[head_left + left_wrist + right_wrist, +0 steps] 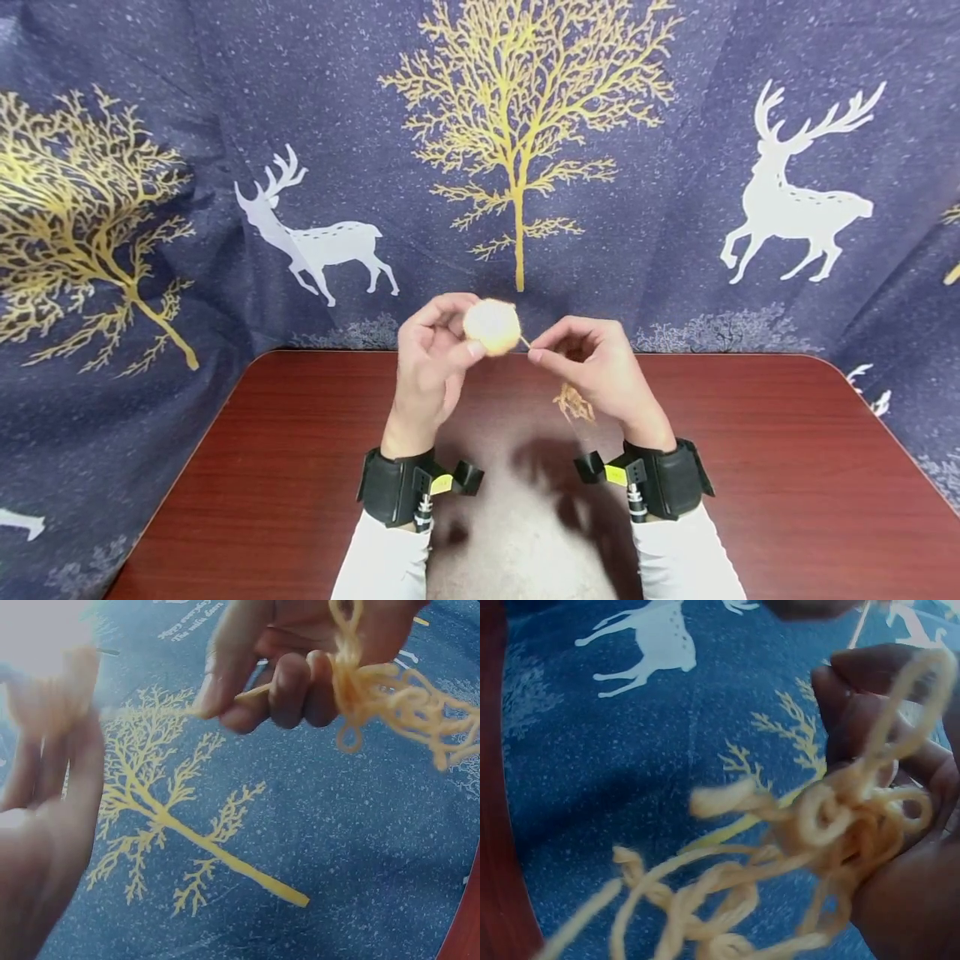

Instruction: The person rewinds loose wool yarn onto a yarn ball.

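A ball of pale yellow-orange yarn (492, 327) is held up between the thumb and fingers of my left hand (431, 358); bright glare washes out its surface. From the ball a short strand (161, 712) runs taut to my right hand (600, 367), which pinches it between thumb and index finger. A loose tangle of the same yarn (832, 832) hangs at the right palm, with loops and tails dangling below. In the left wrist view, the right hand's lower fingers curl round the strand beside that tangle. Both hands are raised above the table.
Beneath the hands lies a reddish-brown table (787, 467) with a bright reflection at its near middle. Behind it hangs a dark blue cloth (465, 250) printed with gold trees and white deer. Each wrist wears a black strap (397, 487) with a small camera mount.
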Motion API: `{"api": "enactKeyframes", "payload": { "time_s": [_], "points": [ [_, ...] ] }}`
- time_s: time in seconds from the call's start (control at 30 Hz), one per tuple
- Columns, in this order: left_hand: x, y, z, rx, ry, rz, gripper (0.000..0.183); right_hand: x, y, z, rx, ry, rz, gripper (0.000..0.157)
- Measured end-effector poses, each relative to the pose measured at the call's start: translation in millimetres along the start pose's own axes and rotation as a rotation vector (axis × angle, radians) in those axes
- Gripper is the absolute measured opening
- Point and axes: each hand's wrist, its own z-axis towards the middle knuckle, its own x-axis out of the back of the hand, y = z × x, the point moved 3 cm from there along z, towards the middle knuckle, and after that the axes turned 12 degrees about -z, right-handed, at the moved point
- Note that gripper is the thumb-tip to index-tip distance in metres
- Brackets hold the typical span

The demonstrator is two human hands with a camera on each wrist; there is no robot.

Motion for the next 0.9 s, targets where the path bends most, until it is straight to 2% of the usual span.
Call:
{"api": "enactKeyframes", "payload": {
  "time_s": [0.07,0.13,0.2,0.27,0.33,0.43,0.53,0.63,0.73,0.9],
  "points": [
    [2.9,-0.1,0.9,-0.055,0.124,0.031,0.036,-5.4,-6,-1,0.001,-0.049,-0.069,0.007],
    [5.9,-0.8,1.3,-0.102,0.223,0.115,0.035,-9.9,-13,-3,0.015,-0.099,-0.135,0.009],
    [9.6,-2.1,1.1,-0.139,0.282,0.258,0.033,-13.4,-20,-5,0.034,-0.145,-0.198,0.011],
    [13.2,-3.4,-0.3,-0.161,0.298,0.439,0.033,-14.6,-27,-7,0.061,-0.171,-0.248,0.014],
    [17.2,-4.3,-1.5,-0.171,0.281,0.624,0.034,-13.3,-32,-9,0.087,-0.174,-0.270,0.014],
    [22.7,-4.9,-2.9,-0.164,0.226,0.843,0.033,-6.0,-36,-12,0.120,-0.126,-0.267,0.017],
    [27.3,-4.9,-3.3,-0.113,0.168,0.981,0.033,5.7,-37,-14,0.118,-0.038,-0.234,0.018],
    [31.1,-5.2,-3.8,-0.024,0.106,1.083,0.034,17.9,-36,-16,0.086,0.058,-0.150,0.014],
    [33.4,-6.2,-4.1,0.071,0.024,1.151,0.034,28.7,-34,-16,0.079,0.141,0.012,0.011],
    [33.7,-5.7,-5.7,0.212,-0.116,1.203,0.035,40.2,-30,-15,0.072,0.245,0.411,0.014]
  ]
}}
